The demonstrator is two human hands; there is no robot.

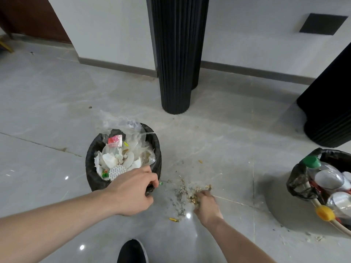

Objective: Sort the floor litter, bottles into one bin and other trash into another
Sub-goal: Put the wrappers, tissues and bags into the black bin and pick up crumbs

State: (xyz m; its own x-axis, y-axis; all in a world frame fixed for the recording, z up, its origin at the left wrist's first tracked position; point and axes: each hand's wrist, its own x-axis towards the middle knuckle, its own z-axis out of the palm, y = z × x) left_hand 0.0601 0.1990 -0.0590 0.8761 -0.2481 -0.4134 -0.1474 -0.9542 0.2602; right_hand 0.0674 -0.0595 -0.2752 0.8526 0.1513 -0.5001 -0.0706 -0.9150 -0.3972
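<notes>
A black-lined trash bin (91, 158) stands at centre left, filled with wrappers, paper scraps and clear plastic film. My left hand (131, 190) grips its near right rim. Right of it, small crumbs and shell bits (184, 194) lie scattered on the grey floor. My right hand (206, 203), blurred, rests low on that pile with its fingers curled into the debris. A second black-lined bin (298, 179) at the right edge holds plastic bottles with a green cap (311, 161) and a yellow cap (325, 213).
A yellow scrap (173, 219) and a green bit (161, 183) lie near the hands. A black ribbed column (176, 54) rises behind the bin, another black ribbed base (330, 111) at right. My black shoe (132, 251) is at the bottom. More crumbs (313, 237) lie by the right bin.
</notes>
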